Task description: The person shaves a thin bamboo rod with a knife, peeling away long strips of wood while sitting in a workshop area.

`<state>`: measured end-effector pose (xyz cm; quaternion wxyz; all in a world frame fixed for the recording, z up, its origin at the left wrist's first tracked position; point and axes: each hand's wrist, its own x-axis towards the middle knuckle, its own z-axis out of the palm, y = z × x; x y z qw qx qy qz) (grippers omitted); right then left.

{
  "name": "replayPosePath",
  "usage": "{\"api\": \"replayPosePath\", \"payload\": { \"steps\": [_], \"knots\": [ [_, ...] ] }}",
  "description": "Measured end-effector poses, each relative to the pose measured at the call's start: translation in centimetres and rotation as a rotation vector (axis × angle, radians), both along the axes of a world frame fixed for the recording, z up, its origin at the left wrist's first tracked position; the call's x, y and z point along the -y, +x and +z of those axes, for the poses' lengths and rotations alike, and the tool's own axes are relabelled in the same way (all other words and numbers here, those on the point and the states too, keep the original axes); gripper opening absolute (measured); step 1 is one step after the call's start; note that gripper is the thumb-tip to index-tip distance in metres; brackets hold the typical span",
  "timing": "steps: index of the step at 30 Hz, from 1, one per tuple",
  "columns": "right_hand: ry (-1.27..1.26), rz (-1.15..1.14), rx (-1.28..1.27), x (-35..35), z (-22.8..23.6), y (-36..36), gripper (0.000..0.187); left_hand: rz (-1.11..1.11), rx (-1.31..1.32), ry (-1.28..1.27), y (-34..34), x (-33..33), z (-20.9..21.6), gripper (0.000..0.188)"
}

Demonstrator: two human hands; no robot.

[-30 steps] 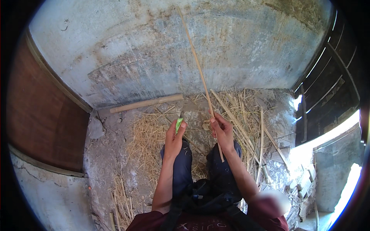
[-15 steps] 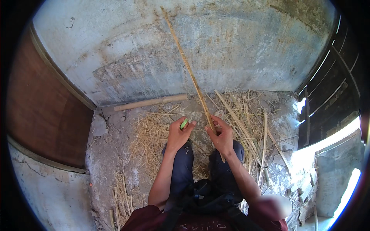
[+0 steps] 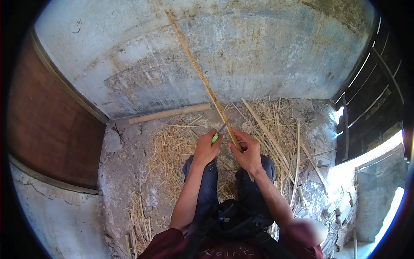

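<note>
My left hand [image 3: 206, 148] is closed round the green handle of a knife [image 3: 215, 137]. The knife's short blade points up and right, with its tip at the left edge of a long bamboo strip [image 3: 199, 71]; I cannot tell whether it touches. My right hand [image 3: 247, 151] grips the strip near its lower end, thumb on the left side. From there the strip slants away up and to the left, across the view of the wall. Its near end shows below my right palm, over my right knee.
Straw-like shavings [image 3: 166, 157] litter the floor around my feet. Several split bamboo strips [image 3: 269, 138] lie to the right. A bamboo pole [image 3: 170, 113] rests along the foot of the stained wall [image 3: 267, 60]. A brown door panel [image 3: 51, 116] stands left, dark slats [image 3: 371, 95] right.
The knife blade has come into view as my left hand turned and shifted right toward the strip. The strip's far end has swung left. My right hand keeps its grip.
</note>
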<state>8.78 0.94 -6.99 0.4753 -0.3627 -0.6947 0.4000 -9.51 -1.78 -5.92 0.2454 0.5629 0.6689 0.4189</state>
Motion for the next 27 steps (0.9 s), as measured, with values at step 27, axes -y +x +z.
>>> {"api": "replayPosePath", "payload": {
  "steps": [27],
  "knots": [
    [-0.506, 0.33, -0.329, 0.0, 2.4, 0.8, 0.039, -0.093, 0.224, 0.071, -0.1, 0.8, 0.8, 0.033]
  ]
}}
